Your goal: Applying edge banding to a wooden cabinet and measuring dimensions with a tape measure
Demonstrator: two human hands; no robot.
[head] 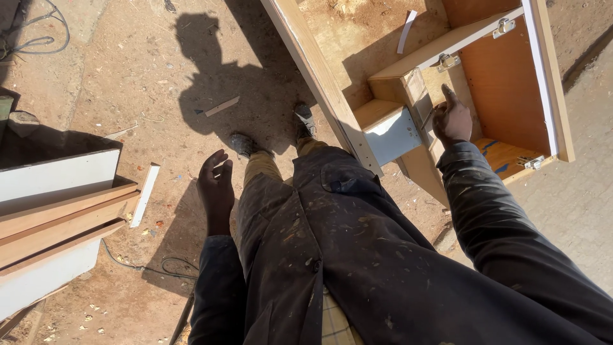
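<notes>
Two boards, cabinet, cable

An outdoor carpentry yard is showing here: sawdust and offcuts are littering the dirt ground, boards are lying stacked, and a half-built wooden cabinet is standing open.

We see the cabinet at right, the right hand on its inner panel; boards lie left, the left hand between.

1 head camera looks steeply down over the person's body.
</notes>
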